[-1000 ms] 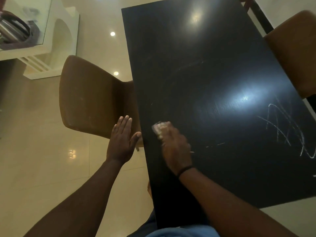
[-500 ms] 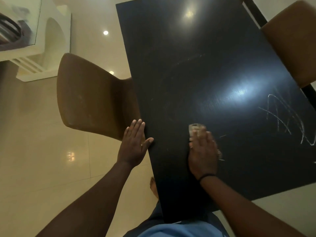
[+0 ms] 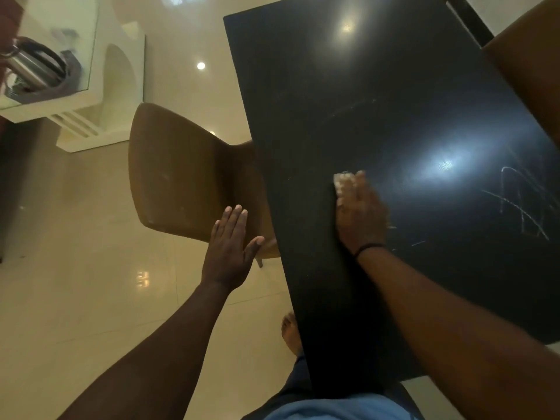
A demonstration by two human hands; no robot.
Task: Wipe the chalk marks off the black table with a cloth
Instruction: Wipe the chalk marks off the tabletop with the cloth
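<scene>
At centre frame the right hand (image 3: pixel 360 216) presses the cloth (image 3: pixel 344 180) flat under straight, close-set fingers to scrub the table (image 3: pixel 378 86), marks (image 3: pixel 521 204) remaining at right, while the left hand (image 3: pixel 228 253) hovers flat, fingers together, apparently for balance.

No legible text, only scrawled chalk marks (image 3: pixel 521 201).

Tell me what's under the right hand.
A pale cloth pokes out past the fingertips of the right hand, pressed on the black table. The rest of the cloth, and any chalk beneath, is covered.
</scene>
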